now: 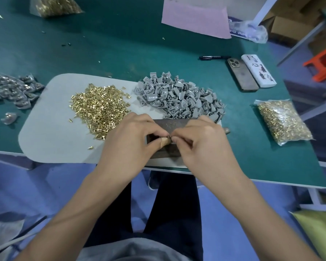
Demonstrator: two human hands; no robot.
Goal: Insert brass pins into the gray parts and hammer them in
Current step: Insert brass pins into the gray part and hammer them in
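My left hand and my right hand meet over a dark metal block at the front of a grey mat. Their fingertips pinch a small part between them; whether it is a pin, a gray part or both stays hidden by the fingers. A bandaged left fingertip sits just below that spot. A heap of loose brass pins lies left of the hands. Behind the right hand is a heap of gray parts. No hammer shows, apart from a brownish stub right of the block.
Finished-looking gray parts in clear wrap lie at the far left. A bag of brass pins lies at the right and another at the back left. A phone, a white case, a marker and pink paper lie behind.
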